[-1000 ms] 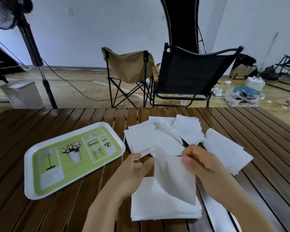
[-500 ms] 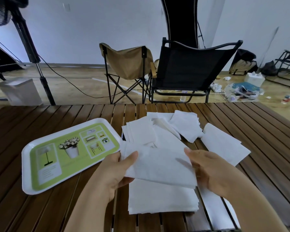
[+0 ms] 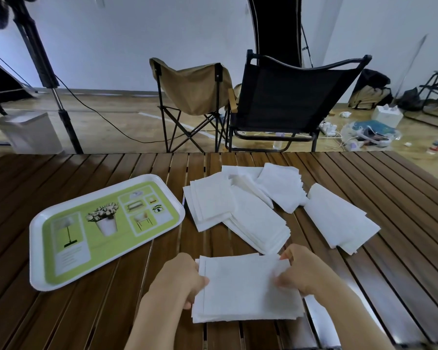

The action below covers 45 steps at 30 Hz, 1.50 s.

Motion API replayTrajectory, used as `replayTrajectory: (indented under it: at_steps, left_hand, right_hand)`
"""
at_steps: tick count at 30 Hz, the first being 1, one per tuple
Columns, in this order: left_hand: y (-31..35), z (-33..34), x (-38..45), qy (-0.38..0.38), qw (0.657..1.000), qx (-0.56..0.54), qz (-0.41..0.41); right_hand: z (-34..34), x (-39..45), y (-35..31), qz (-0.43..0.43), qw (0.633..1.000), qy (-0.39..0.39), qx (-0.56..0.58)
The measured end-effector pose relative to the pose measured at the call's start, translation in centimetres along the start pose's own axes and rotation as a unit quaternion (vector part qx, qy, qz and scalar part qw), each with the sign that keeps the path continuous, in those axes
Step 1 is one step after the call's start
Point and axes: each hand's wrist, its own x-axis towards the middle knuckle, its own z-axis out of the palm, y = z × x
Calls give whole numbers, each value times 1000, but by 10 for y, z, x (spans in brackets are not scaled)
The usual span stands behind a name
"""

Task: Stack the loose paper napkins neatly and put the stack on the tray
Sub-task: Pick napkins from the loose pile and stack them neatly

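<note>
White paper napkin stack [image 3: 248, 289] lying flat near the table's [image 3: 364, 286] front edge, squared between both hands. Left hand [image 3: 180, 281] with grip curled narrow around the stack's left edge, thumb on top. Right hand [image 3: 301, 269] pinching the right edge, fingers bent over the top sheet. Loose napkins [image 3: 250, 210] fanned in overlapping piles toward the table's middle and far edge, more [image 3: 339, 221] toward the right side. Green and white tray [image 3: 104, 228] at the left, well apart from the stack, bare slats between.
</note>
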Motion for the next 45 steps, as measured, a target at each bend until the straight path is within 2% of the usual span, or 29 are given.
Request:
replayTrajectory:
  at_steps: [8,18,30,40,45]
  left_hand:
    - [2,3,2,14,1000,22,-15]
    - [2,-7,-1,0,993,-104,-62]
    - [6,-6,-2,-5,982,-171,-75]
    - [6,0,2,6,998,-45,-37]
    - [3,-1,3,12,998,-51,-30]
  right_hand:
    - [3,2,0,-12,1000,-6,-9]
    - [-6,1,0,17,996,77,-42]
    - [-1,6,2,22,996,85,-6]
    - [3,11,3,9,997,79,-17]
    - [3,14,5,-13,994,105,-23]
